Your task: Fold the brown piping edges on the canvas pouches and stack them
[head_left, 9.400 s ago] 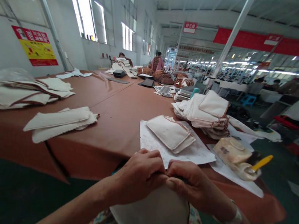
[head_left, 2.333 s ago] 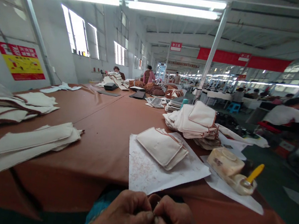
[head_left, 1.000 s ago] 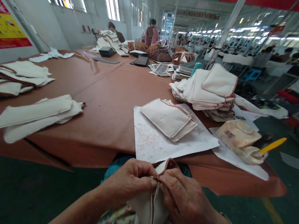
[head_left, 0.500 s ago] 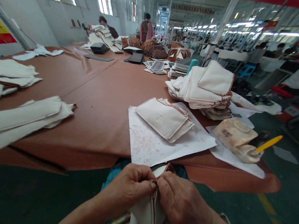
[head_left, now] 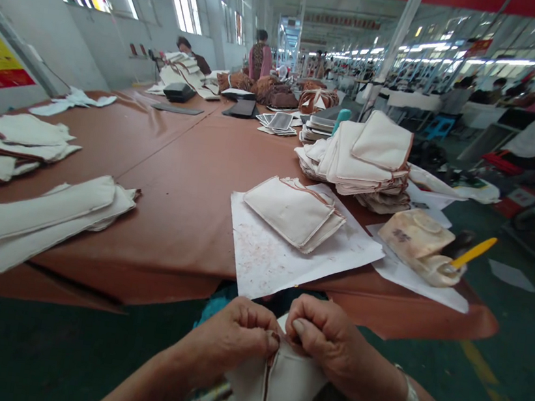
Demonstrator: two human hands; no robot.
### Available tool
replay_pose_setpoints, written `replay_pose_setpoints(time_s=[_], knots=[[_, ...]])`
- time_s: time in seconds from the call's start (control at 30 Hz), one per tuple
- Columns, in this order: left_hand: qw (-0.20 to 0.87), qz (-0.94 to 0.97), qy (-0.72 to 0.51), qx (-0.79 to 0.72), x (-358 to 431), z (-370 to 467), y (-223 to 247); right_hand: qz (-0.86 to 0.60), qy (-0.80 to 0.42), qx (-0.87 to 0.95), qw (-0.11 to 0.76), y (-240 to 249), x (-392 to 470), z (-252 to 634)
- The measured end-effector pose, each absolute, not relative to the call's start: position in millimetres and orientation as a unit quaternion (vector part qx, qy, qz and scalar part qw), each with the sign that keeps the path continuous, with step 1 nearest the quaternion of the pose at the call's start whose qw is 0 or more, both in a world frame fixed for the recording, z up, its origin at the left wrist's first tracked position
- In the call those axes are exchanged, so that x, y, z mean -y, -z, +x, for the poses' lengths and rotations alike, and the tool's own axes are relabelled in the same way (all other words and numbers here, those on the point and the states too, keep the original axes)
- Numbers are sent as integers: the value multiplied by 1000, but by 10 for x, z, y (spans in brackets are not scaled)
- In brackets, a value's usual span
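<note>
Over my lap, in front of the table edge, I have a white fabric piece (head_left: 289, 391) with a brown-edged seam running down its middle. My left hand (head_left: 240, 332) pinches it at the top of the seam, thumb pressed against the curled fingers. Close beside it, my right hand (head_left: 328, 340) is curled with thumb and fingers together on the upper right edge of the same piece. What lies inside the right fingertips is hidden. Just beyond the hands, stitched white pieces (head_left: 290, 210) rest on a white paper sheet (head_left: 259, 265) strewn with small brown scraps.
A tall stack of white pieces (head_left: 373, 148) stands on the brown-covered table (head_left: 174, 195). Right of the paper is a cut-open plastic jug (head_left: 415, 236) holding a yellow-handled tool (head_left: 475, 252). More white pieces (head_left: 56, 215) lie at left. Other people work farther back.
My right hand has shifted slightly up and away from the left, its thumb now showing. The fabric piece is spread wider, and the brown bit above the hands is no longer visible.
</note>
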State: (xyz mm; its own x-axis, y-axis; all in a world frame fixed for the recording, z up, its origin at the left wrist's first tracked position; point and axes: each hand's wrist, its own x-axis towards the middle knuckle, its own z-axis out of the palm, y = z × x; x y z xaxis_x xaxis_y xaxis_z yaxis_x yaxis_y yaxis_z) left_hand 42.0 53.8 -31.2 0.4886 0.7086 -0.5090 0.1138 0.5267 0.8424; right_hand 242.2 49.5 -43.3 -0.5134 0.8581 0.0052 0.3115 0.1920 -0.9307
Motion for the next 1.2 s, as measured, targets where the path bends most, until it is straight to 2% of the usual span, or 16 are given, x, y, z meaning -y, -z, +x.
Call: replay_pose_setpoints(time_s=[0.1, 0.23, 0.37, 0.53, 0.7, 0.77, 1.0, 1.1, 1.2], knots=[[736, 429, -230, -470, -465, 409, 287, -398, -499, 698, 324, 423, -423, 2461], [722, 432, -261, -473, -334, 405, 208, -348, -366, 776, 377, 326, -251, 2465], [707, 459, -275, -462, -163, 412, 103, -287, -237, 855, 362, 245, -65, 2421], [659, 526, -256, -472, 45, 403, -11, -314, -189, 867, 338, 196, 164, 2404], [624, 578, -249, -462, 226, 424, -91, -304, -6, 889, 344, 238, 405, 2369], [591, 616, -245, -459, 291, 440, -113, -321, 11, 885, 338, 270, 471, 2332], [524, 692, -214, -448, 346, 393, -175, -360, -112, 874, 307, 108, 452, 2331], [586, 677, -161, -415, 281, 341, -228, -355, -327, 828, 285, -104, 358, 2442], [633, 649, -174, -385, 247, 317, -263, -318, -570, 707, 273, -197, 301, 2508]])
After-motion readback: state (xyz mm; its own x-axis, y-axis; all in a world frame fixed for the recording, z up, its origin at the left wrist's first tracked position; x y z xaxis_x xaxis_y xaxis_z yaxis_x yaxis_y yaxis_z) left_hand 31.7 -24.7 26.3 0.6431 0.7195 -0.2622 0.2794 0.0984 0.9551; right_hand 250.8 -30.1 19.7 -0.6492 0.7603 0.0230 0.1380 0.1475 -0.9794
